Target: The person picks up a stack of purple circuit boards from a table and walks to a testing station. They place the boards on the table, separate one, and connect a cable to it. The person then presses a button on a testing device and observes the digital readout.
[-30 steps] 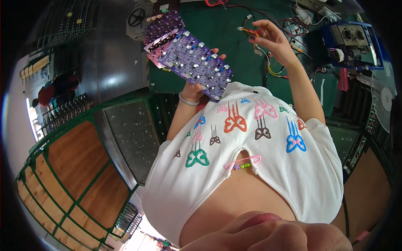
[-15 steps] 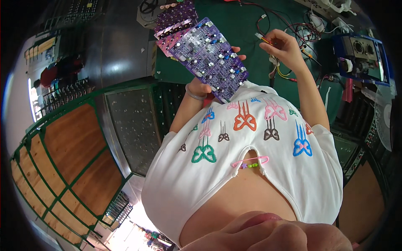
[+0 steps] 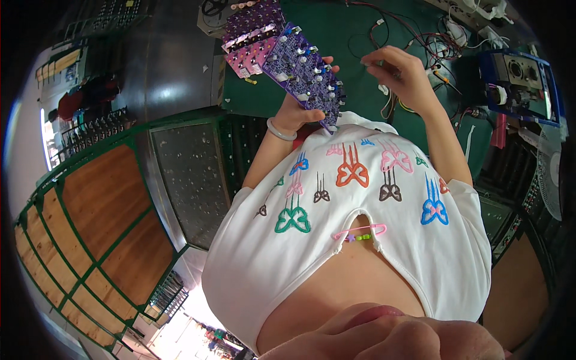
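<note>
My left hand [image 3: 293, 115] grips a purple circuit board [image 3: 307, 73] dotted with white, blue and black parts. Its thumb lies along the near edge, and fingertips show past the far side. The board is tilted above the green bench. To the right of it, my right hand [image 3: 401, 75] hovers with thumb and forefinger a little apart, and I see nothing between them. Thin wires with a white connector [image 3: 383, 89] lie just below that hand. Beyond the held board are another purple circuit board [image 3: 255, 21] and a pink sheet [image 3: 253, 57] with dark dots.
Tangled red and black cables [image 3: 435, 45] spread over the green bench top [image 3: 336, 18] at the back right. A blue-framed device [image 3: 519, 84] stands at the far right. On the left are a grey metal surface [image 3: 174, 60] and a green-framed rack with wooden panels [image 3: 138, 198].
My right hand has let go of the connector with orange and yellow wires. My left hand has turned the circuit board more edge-on and shifted it slightly.
</note>
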Demonstrator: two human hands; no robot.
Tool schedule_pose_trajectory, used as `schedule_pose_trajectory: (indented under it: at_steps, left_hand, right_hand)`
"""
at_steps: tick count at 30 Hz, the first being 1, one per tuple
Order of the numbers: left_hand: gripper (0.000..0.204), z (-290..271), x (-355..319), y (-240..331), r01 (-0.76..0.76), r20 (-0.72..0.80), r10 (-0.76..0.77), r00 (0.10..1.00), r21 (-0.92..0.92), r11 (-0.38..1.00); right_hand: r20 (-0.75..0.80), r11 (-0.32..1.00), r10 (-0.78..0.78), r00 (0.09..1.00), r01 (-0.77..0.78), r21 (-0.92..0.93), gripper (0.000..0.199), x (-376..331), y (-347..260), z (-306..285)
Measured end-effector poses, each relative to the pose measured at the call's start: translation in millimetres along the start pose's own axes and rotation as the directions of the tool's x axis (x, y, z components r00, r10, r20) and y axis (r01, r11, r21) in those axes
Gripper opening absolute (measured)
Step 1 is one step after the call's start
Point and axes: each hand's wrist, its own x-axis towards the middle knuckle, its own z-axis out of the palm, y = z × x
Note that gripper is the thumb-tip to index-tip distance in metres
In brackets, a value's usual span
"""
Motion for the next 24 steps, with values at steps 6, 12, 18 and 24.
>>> schedule_pose_trajectory:
  at_steps: [6,12,18,24]
  left_hand:
    - [0.105,-2,1,-3,0.036,-0.062,-0.033,0.998,0.045,0.998]
    - [0.105,0,1,-5,0.113,-0.157,-0.093,0.983,0.12,0.986]
    - [0.105,-2,-2,-8,0.183,-0.155,-0.168,0.974,0.092,0.979]
    - [0.102,0,-4,-11,0.197,-0.151,-0.165,0.975,0.227,0.954]
  right_hand:
    - [0.089,0.934,-0.038,0.995,0.004,0.356,0.015,-4,-17,12]
    - [0.129,0.934,-0.088,0.988,0.037,0.357,0.016,-4,-25,23]
    - [0.042,0.943,-0.187,0.981,0.167,0.289,0.019,-1,-24,32]
    - [0.044,0.954,-0.215,0.976,0.201,0.222,0.021,0,-22,35]
